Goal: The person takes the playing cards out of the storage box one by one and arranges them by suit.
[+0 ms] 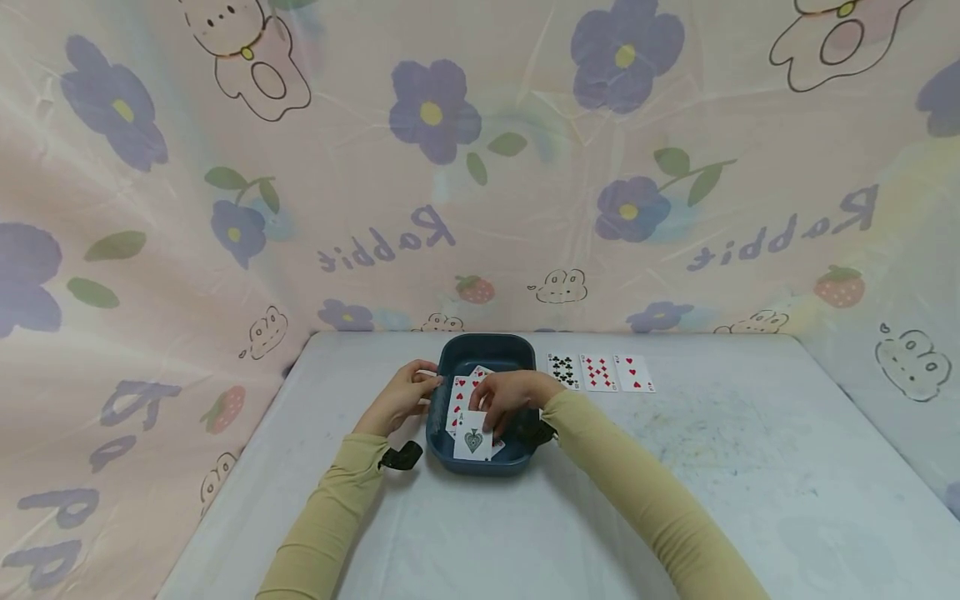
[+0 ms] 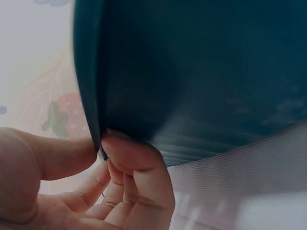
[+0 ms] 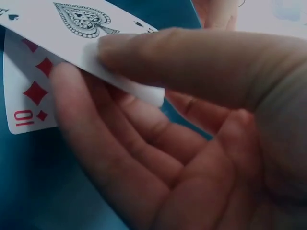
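Note:
A dark blue rectangular tray [image 1: 486, 469] stands on the table with several playing cards in it. My left hand [image 1: 401, 396] pinches its left rim; the left wrist view shows the thumb on one side of the rim [image 2: 91, 96] and curled fingers on the other. Inside the tray, my right hand [image 1: 516, 393] pinches the ace of spades [image 1: 472, 437] at its edge between thumb and fingers, face up. Under that card in the right wrist view lies a ten of diamonds [image 3: 29, 96]. A hearts card [image 1: 459, 393] lies face up farther back, partly covered.
Right of the tray, three face-up cards lie in a row: a clubs card [image 1: 564, 372], a diamonds card [image 1: 598, 372] and a three of hearts [image 1: 634, 373]. The white table [image 1: 712, 450] is bordered by printed cloth [image 1: 525, 192] at the back and sides.

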Demonstrator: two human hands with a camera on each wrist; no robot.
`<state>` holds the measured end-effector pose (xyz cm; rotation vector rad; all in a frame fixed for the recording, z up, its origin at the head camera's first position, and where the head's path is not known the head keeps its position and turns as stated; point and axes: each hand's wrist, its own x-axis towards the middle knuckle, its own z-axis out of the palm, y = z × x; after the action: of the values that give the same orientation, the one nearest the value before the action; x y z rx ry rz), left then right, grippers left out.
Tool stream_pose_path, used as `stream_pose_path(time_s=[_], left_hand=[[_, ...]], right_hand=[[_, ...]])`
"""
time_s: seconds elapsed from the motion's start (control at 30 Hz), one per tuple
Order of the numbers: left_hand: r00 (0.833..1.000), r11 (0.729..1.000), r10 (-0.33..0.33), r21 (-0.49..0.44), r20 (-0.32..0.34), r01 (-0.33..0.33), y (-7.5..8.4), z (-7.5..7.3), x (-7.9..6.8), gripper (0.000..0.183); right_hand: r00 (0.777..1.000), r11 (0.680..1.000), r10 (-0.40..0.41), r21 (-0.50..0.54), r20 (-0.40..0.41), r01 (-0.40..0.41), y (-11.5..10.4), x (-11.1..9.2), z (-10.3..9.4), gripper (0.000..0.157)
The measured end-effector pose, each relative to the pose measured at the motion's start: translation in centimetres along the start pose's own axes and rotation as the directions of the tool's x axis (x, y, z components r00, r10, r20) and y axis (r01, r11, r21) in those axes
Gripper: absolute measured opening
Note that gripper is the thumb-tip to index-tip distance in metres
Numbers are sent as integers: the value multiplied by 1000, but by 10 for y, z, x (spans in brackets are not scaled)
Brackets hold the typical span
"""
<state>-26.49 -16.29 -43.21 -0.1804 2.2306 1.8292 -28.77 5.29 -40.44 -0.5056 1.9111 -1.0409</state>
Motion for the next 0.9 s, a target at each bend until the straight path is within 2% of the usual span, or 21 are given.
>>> stream_pose_path(time_s=[0.1, 0.23, 0.47, 0.7, 0.9], left_hand=[[1000, 1000, 2, -1, 3, -2, 0, 0, 1, 36], [1000, 1000, 5, -5, 8, -5, 0, 0, 2, 35], [1000, 1000, 2, -7, 5, -2, -1, 0, 2, 31], [1000, 1000, 5, -9, 9, -5, -2, 0, 1, 30], [1000, 1000, 27, -10, 14, -27, -2, 0, 0, 33]], right_hand=[[1000, 1000, -3, -3, -10, 3, -1, -1, 0, 27], [997, 999, -39, -11, -64, 38, -2, -6, -3, 26], [983, 991, -109, 66, -149, 120, -5, -17, -17, 26], [966, 966, -179, 156, -185, 208, -5, -35, -32, 25], [949, 938, -215, 221, -229, 266, 7, -55, -49, 33]])
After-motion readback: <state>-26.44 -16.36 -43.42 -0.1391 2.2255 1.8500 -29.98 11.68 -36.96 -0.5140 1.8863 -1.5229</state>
